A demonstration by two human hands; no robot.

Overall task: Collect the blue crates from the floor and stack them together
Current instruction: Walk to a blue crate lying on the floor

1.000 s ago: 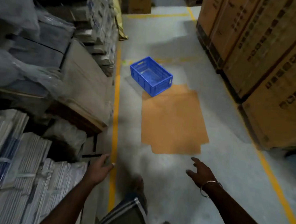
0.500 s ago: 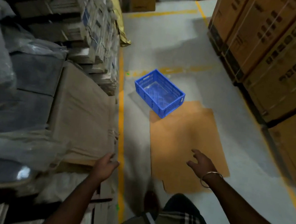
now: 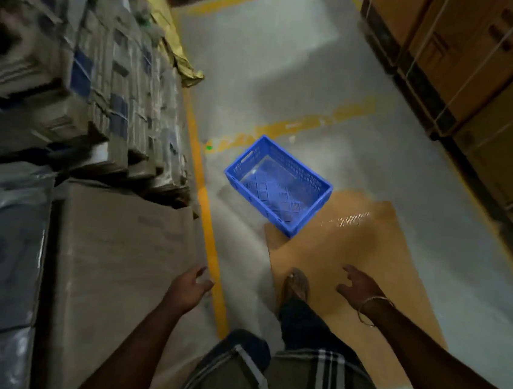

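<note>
One blue plastic crate (image 3: 278, 182) with perforated walls stands upright and empty on the grey floor, its near corner resting on a flat brown cardboard sheet (image 3: 349, 267). My left hand (image 3: 186, 290) hangs open below and left of the crate, over the yellow floor line. My right hand (image 3: 360, 289), with a metal bangle at the wrist, is open with fingers spread above the cardboard, well short of the crate. Neither hand touches anything. My foot (image 3: 298, 285) stands on the cardboard between them.
Stacks of flattened cartons and wrapped bundles (image 3: 79, 87) line the left side, with a large flat carton (image 3: 116, 278) close by my left hand. Tall brown boxes on pallets (image 3: 483, 69) wall the right. A yellow line (image 3: 205, 217) runs along the aisle floor.
I have walked forward down the aisle: the crate is nearer and lower in view, and my foot has stepped onto the cardboard. Both hands stay open and empty.
</note>
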